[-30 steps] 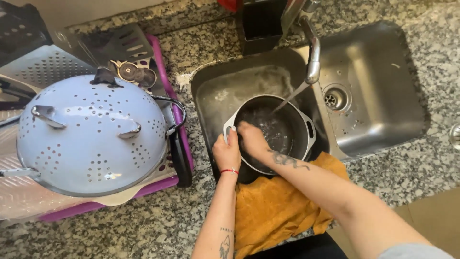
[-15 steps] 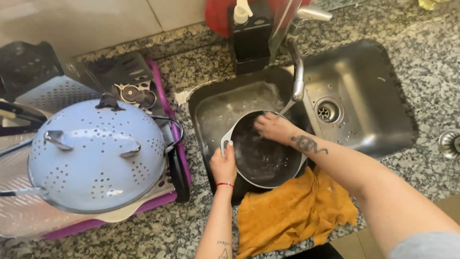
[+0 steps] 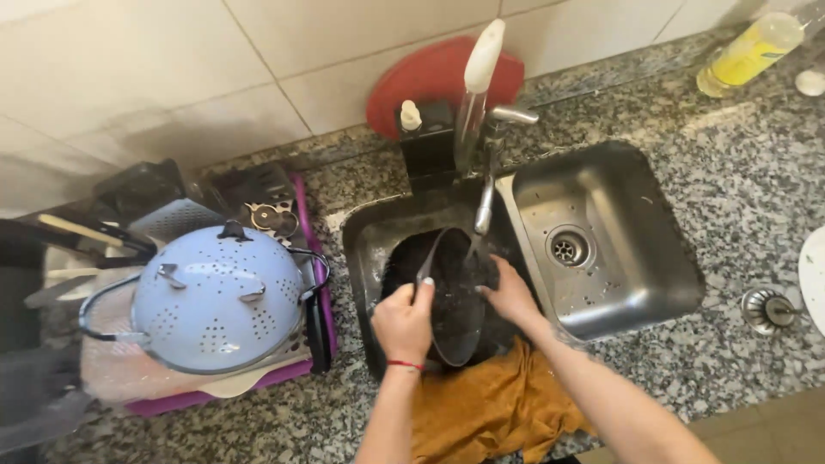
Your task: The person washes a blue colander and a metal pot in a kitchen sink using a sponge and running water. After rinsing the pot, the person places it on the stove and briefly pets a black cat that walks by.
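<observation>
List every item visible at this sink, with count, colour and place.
pot: one, black, tilted on edge in the left sink basin under the tap
tap: one, metal, between the basins
right basin: one, steel
cloth: one, mustard, on the counter edge
colander: one, pale blue, upside down on the drying rack
board: one, red, against the tiles
bottle: one, yellow, far right
sink plug: one, metal, on the counter
left hand: grips the pot rim
right hand: inside the pot
</observation>
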